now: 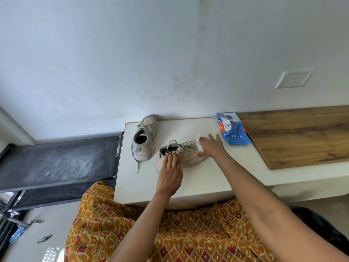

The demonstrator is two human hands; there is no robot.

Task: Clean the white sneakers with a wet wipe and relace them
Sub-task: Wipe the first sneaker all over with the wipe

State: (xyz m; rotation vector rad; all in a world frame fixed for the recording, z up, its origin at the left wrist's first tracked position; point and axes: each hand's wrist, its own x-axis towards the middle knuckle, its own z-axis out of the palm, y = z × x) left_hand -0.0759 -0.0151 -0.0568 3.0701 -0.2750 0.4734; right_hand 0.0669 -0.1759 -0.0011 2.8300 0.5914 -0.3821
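Laced sneakers (151, 142) upright; crumpled wipe (199, 143)

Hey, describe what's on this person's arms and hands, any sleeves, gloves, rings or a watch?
Both forearms are bare as far up as the head view shows, with no sleeve in sight. The left hand and the right hand wear no gloves, and no watch, bangle or ring is visible on the sides that show. Below the arms, the person wears an orange cloth printed with red and cream motifs.
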